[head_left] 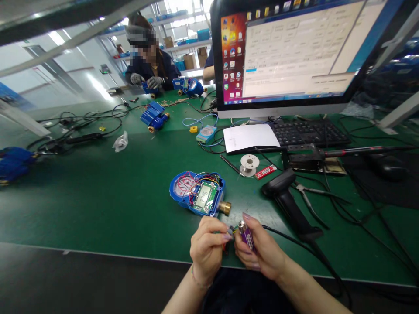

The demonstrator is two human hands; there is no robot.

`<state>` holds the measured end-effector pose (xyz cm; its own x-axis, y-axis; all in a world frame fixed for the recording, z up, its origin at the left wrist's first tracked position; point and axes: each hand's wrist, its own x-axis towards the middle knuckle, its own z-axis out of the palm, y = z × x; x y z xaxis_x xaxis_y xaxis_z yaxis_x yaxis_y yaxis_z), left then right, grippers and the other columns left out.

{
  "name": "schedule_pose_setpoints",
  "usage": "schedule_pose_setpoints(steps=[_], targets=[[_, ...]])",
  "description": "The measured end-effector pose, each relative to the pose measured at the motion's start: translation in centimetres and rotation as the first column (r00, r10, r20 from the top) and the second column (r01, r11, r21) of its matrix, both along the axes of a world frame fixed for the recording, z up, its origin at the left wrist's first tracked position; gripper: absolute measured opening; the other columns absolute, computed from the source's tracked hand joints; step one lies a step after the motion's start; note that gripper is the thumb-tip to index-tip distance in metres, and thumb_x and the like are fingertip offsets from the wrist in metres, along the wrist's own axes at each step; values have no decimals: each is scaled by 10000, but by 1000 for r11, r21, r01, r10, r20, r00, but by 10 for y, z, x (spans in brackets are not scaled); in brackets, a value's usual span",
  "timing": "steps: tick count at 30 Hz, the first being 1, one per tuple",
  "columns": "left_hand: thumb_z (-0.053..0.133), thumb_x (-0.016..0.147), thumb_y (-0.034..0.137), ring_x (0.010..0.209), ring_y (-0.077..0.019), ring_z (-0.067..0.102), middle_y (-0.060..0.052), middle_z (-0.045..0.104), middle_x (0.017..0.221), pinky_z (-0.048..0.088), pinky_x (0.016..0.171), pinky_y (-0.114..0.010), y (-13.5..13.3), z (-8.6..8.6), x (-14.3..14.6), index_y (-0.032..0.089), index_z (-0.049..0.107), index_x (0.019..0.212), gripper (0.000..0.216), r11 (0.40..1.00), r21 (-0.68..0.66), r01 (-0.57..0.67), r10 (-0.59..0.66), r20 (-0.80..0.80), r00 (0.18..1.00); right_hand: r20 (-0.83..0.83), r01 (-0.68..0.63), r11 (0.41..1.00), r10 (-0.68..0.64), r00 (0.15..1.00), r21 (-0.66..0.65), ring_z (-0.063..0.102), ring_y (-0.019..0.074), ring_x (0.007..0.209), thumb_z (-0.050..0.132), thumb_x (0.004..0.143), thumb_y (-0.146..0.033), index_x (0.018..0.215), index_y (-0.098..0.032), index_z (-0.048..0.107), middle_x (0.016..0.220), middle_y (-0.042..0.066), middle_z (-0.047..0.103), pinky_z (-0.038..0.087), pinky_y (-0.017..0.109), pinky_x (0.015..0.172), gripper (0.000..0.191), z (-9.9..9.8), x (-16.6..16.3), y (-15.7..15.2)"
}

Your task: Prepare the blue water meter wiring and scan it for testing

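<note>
The step in hand looks like fitting or wiring a purple battery point(246, 236), held in the curled fingers of the right hand point(262, 253), while the left hand point(207, 250) pinches a small lead or connector against its tip; the two hands are pressed close together at the near edge of the green tabletop point(98, 205). The opened blue meter point(198, 193) lies just beyond them, apart, wires exposed. Joining these calls for a steady, fine pinch.
</note>
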<state>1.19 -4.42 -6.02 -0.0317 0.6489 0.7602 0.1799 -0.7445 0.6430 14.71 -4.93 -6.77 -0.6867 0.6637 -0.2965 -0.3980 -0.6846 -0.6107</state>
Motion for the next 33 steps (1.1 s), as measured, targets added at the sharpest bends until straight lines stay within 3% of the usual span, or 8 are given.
schedule_pose_setpoints(steps=[15,33], targets=[[557,816,1,674,-103,554,-5,612,701,458,608,-251,-2,3,1,147,552,722,173,1000,-20,15,-15,-5,1000,-74,-133,988,127,989,-82,189,42,237,381,714,-644,437,-193,394,306,-61,274,139,162,242,529,-4,-1,2],[562,825,24,672,-106,538,0,592,695,444,593,-242,-1,4,-1,141,551,694,176,1000,2,-23,23,-9,1000,-39,-165,981,162,986,-105,182,46,231,260,773,-593,423,-191,384,303,-52,262,153,156,248,547,-2,-5,1]])
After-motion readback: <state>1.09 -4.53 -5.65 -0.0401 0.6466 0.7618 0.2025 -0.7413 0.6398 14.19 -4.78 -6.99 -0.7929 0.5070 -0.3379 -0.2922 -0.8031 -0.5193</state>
